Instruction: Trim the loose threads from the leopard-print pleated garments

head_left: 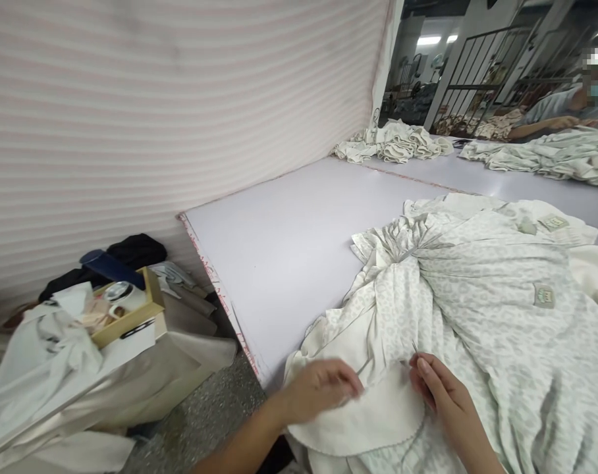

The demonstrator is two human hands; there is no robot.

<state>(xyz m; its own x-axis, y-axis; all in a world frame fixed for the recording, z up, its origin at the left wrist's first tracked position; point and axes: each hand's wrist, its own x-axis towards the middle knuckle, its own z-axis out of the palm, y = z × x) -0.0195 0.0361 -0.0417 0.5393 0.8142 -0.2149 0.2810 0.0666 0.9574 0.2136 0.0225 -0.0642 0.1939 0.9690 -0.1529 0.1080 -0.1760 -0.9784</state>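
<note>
My right hand (444, 398) is closed around thread snips (414, 347), and only their thin, dark tips stick out past the fingers. My left hand (323, 390), smeared by motion, hovers over the pale garment piece (363, 424) with its fingers partly curled; whether it pinches anything I cannot make out. That plain cream piece has a curved, stitched edge and lies at the near side of the table. Around and beyond it spreads a heap of white garments (491, 283) with a faint grey-green spotted print, gathered into folds. A small square label (544, 295) shows on one.
The pale tabletop (279, 263) has a taped left edge. Striped sheeting (180, 99) hangs behind it. At left, a yellow box (153, 296) of small items rests on a cloth-covered surface. More garments (398, 141) lie at the back; a co-worker (550, 115) handles cloth at far right.
</note>
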